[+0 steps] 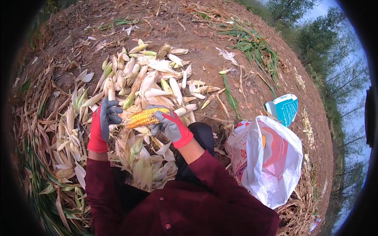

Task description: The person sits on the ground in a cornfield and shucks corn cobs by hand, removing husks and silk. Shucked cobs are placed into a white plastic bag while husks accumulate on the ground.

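My right hand (pixel 171 125), in a red and grey work glove, is closed around a husked yellow corn cob (pixel 144 118). The cob lies level, its blunt end pointing left. My left hand (pixel 106 119), in a matching glove, is just left of that end, fingers apart and bent, holding nothing. Beyond both hands lies a heap of corn ears in pale husks (pixel 147 79). Loose stripped husks (pixel 150 165) lie below my hands, between my legs.
An open white woven sack (pixel 280 188) stands at the right, with some yellow corn visible inside. Behind it lies a teal and white bag (pixel 285 110). Dry stalks and leaves (pixel 44 129) cover the ground at left; green leaves (pixel 254 48) lie at the upper right.
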{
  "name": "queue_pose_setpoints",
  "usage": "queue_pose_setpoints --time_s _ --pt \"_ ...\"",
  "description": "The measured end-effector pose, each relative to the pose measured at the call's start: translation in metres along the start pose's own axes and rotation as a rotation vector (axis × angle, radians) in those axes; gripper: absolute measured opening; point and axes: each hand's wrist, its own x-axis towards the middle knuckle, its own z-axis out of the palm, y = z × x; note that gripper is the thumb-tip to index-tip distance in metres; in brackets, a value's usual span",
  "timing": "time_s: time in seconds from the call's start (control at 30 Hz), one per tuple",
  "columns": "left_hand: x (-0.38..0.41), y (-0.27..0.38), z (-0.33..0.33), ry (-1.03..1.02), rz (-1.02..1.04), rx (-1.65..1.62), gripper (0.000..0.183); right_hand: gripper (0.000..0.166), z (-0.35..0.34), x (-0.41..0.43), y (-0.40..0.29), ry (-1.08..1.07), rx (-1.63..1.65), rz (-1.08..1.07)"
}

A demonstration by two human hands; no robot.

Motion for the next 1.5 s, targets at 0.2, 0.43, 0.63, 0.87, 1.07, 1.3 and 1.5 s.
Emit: queue_pose_setpoints --time_s 0.2,0.43,0.63,0.87,1.07,1.3,1.5 --pt "0.020 -0.009 -0.005 -0.025 0.005 -0.131 0.051 0.057 -0.027 -0.130 -0.019 -0.293 0.549 -0.376" --pt "0.018 -0.025 0.013 -0.078 -0.055 0.012 0.047 0.059 -0.003 -0.232 -0.089 -0.131 0.742 -0.612" --pt "0.024 -0.034 -0.004 -0.123 -0.079 -0.050 0.049 0.060 0.002 -0.318 -0.083 0.145 0.602 -0.706" --pt "0.012 -0.016 -0.033 -0.036 0.009 -0.136 0.045 0.080 0.012 -0.309 -0.104 0.190 0.431 -0.685" --pt "-0.009 0.035 -0.083 0.221 0.238 -0.253 0.048 0.092 0.033 -0.188 -0.043 -0.376 0.140 -0.328" --pt "-0.030 0.037 -0.183 0.240 0.401 -0.678 0.050 0.060 0.047 -0.065 0.082 -0.161 0.313 0.357" --pt "-0.035 0.041 -0.184 0.267 0.426 -0.817 0.049 0.050 0.003 0.004 0.192 0.185 0.178 0.582"
